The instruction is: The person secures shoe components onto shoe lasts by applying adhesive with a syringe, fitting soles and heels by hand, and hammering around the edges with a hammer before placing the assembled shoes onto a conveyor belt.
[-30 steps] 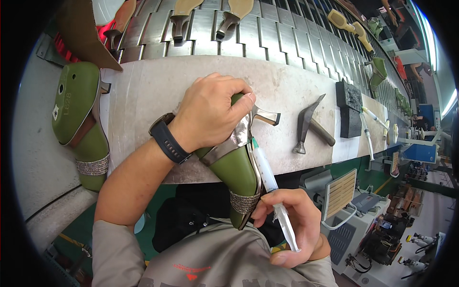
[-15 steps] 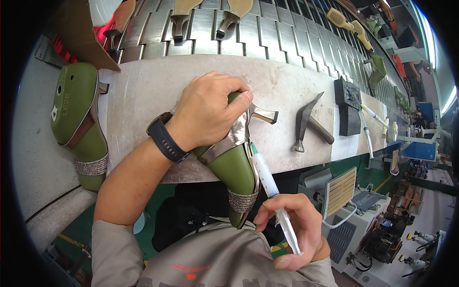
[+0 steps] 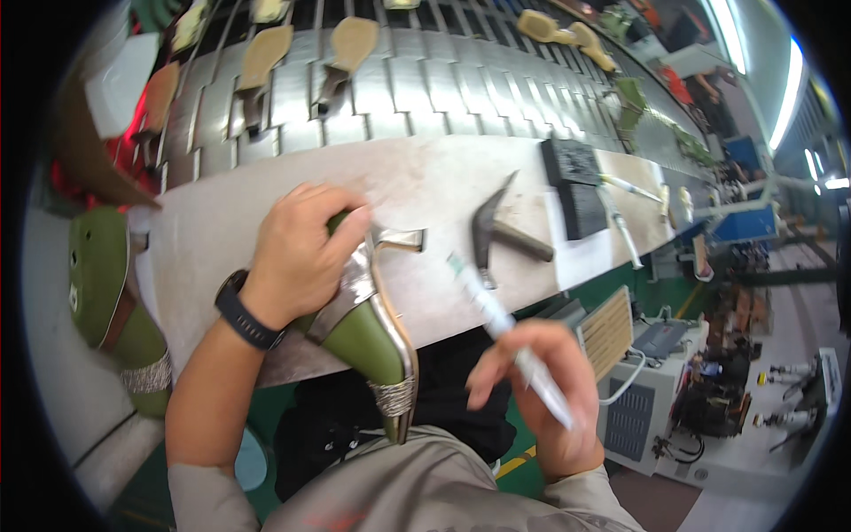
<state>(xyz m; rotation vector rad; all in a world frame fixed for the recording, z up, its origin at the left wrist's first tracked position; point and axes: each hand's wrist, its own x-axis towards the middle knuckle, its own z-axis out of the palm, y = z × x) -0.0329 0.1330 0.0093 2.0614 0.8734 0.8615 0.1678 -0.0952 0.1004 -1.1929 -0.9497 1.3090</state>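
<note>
- Although the left hand point(image 3: 310, 248) stays clasped over the heel end of the green shoe point(image 3: 368, 341), the syringe point(image 3: 486, 303) has come away: half a second ago its tip met the sole edge, and now a gap separates them.
- That gap suggests work along this edge has broken off, at least for now.
- Curled around the syringe, the right hand point(image 3: 541, 372) is blurred (the thumb's exact place cannot be told).
- From the right hand, the shoe lies leftward and apart, its toe jutting past the near edge of the bench point(image 3: 434, 191).
- Beyond the syringe's tip rests a hammer point(image 3: 483, 232).
</note>
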